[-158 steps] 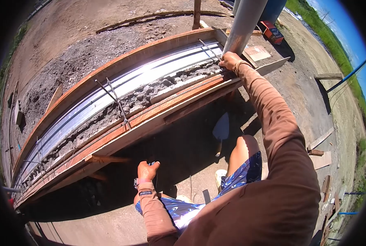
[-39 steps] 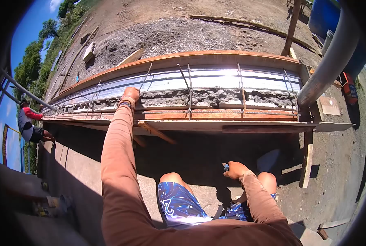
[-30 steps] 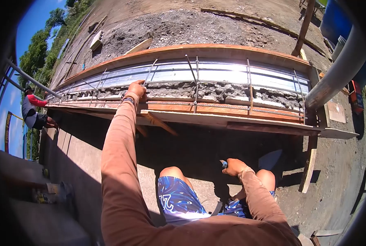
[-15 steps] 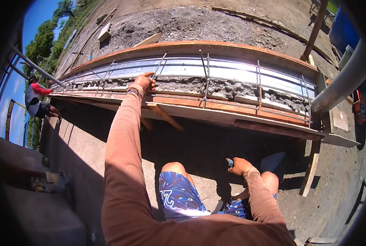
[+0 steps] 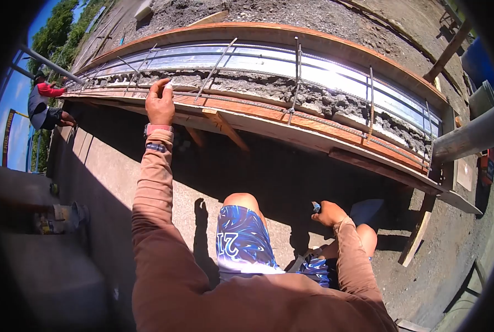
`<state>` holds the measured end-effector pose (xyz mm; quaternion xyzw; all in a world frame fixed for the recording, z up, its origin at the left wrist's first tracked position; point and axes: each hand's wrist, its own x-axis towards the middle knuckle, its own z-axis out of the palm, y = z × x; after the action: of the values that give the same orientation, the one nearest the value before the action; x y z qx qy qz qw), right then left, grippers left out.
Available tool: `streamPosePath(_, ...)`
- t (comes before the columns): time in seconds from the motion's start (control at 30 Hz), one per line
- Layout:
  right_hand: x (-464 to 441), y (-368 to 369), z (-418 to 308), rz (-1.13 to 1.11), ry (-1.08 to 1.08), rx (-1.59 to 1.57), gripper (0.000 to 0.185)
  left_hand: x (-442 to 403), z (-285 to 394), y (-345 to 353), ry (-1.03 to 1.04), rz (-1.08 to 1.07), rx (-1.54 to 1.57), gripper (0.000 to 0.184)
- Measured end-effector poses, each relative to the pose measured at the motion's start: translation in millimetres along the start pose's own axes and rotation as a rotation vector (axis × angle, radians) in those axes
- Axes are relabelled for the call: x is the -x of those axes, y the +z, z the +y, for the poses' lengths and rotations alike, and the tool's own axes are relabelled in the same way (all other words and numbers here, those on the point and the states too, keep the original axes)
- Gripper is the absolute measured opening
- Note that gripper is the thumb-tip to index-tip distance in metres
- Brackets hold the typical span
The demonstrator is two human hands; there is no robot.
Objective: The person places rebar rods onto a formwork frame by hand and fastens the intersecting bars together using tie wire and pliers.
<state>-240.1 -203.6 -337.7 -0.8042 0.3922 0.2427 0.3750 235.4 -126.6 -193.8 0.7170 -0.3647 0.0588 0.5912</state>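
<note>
My left hand is at the near top edge of a long wooden form, its fingers curled and thumb close to them. What the fingers hold, if anything, is hidden. Steel rebar runs through the form, with upright ties and rough grey concrete below it. Low beside my right knee, my right hand is closed around a handle with a blue end. A grey pointed blade shows just beyond that hand, so it looks like a trowel, its middle hidden by hand and knee.
A person in a red-sleeved top is at the form's far left end. A grey round post stands at the right end. Wooden braces slope from the near side. A short board leans at lower right; a bucket lies left.
My left hand has let go of an upright rebar tie and moved left along the form's near edge. My view has shifted; the right hand stays low by the knee.
</note>
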Motion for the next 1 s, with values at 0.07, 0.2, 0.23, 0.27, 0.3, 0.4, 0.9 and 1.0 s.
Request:
streamPosePath(0.07, 2, 1, 9, 0.006, 0.018, -0.042, 0.040, 76, 13, -23, -0.206, -0.136, 0.031, 0.011)
streamPosePath(0.2, -11, -3, 23, -0.136, 0.119, 0.025, 0.040, 217, 104, -5, -0.433, -0.363, -0.051, 0.010)
streamPosePath(0.23, -12, -5, 24, -0.115, 0.131, 0.039, 0.040, 251, 115, 13, -0.548, -0.392, 0.027, 0.012)
streamPosePath(0.27, -11, -3, 25, -0.099, 0.137, 0.050, 0.039, 284, 119, 36, -0.682, -0.487, 0.092, 0.010)
streamPosePath(0.3, -12, -4, 27, -0.100, 0.139, -0.010, 0.040, 315, 109, 54, -0.899, -0.714, 0.056, 0.014)
streamPosePath(0.4, -7, -18, 17, -0.107, 0.117, -0.070, 0.041, 445, 0, 74, -0.870, -1.416, -0.501, 0.025)
streamPosePath(0.9, 1, -20, 23, -0.169, 0.074, -0.180, 0.038, 484, -69, 108, -0.595, -1.139, -0.421, 0.024)
streamPosePath(1.0, -1, -19, 32, -0.117, 0.086, -0.130, 0.042, 408, -83, 114, 0.127, -1.327, -0.673, 0.023)
